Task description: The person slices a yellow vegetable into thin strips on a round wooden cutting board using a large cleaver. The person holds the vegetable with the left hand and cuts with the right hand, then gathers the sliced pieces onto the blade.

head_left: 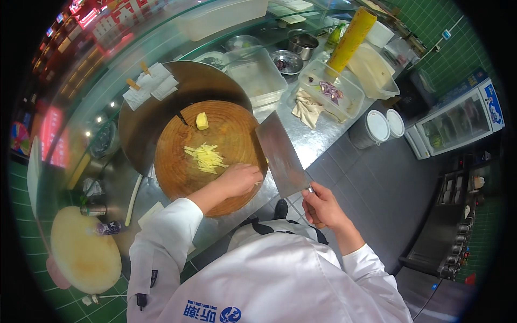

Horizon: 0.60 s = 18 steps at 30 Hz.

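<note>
My right hand [320, 207] is wrapped round the handle of a broad cleaver [280, 156]. Its blade is raised beside the right edge of a round wooden chopping board [175, 140]. Over the board's lower right rim, my left hand [242, 179] has its fingers curled together; a few pale slivers show by the fingertips, but what they hold is mostly hidden. Thin pale-yellow strips that look like ginger [205, 158] lie heaped mid-board. A peeled yellow chunk, apparently ginger [202, 121], sits near the far side.
A curved metal guard [207, 81] stands behind the board, with papers [151, 85] clipped to it. To the right are a cloth [308, 107], a plastic tub [350, 99] with purple pieces and a yellow roll [353, 40]. Lidded buckets [371, 128] stand on the floor.
</note>
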### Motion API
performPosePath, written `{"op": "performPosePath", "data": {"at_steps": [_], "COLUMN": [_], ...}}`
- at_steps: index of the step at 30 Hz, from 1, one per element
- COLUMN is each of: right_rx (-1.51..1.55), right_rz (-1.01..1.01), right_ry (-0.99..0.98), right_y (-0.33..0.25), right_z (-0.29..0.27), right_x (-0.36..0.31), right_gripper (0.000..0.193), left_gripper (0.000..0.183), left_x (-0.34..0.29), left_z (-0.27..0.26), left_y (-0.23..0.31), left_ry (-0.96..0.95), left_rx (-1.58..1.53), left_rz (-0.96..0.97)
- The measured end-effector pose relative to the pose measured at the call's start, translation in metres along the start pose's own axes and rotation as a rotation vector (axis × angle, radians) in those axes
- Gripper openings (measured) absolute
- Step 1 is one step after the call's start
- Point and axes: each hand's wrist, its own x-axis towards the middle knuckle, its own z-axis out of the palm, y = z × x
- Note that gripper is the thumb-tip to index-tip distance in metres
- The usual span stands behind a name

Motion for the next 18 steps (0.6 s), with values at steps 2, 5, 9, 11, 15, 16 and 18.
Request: {"op": "performPosePath", "data": {"at_steps": [2, 5, 9, 11, 15, 16, 18], "right_rx": [0.001, -0.007, -0.004, 0.002, 0.006, 0.008, -0.019], "right_rz": [-0.005, -0.013, -0.019, -0.004, 0.022, 0.02, 0.016], "right_ry": [0.013, 0.013, -0.006, -0.003, -0.006, -0.011, -0.032], "right_y": [0.001, 0.003, 0.004, 0.005, 0.0, 0.0, 0.001], "right_z": [0.0, -0.002, -0.001, 0.001, 0.004, 0.005, 0.009], "right_x": [-0.002, -0.003, -0.001, 0.001, -0.001, 0.0, 0.004], "right_gripper": [0.021, 0.02, 0.019, 0.02, 0.018, 0.017, 0.018], "left_gripper": [0.014, 0.011, 0.008, 0.007, 0.006, 0.008, 0.012], "left_x": [0.005, 0.007, -0.01, -0.022, -0.054, -0.061, -0.076], "left_z": [-0.002, -0.004, -0.006, -0.025, -0.069, -0.075, -0.081], "left_y": [-0.001, -0.004, -0.018, -0.023, -0.049, -0.058, -0.076], "left_ry": [-0.068, -0.116, -0.103, -0.117, -0.037, -0.017, 0.028], "left_rx": [0.065, 0.114, 0.136, 0.148, 0.224, 0.248, 0.295], "left_rz": [0.0, 0.009, -0.027, -0.138, -0.325, -0.336, -0.365]}}
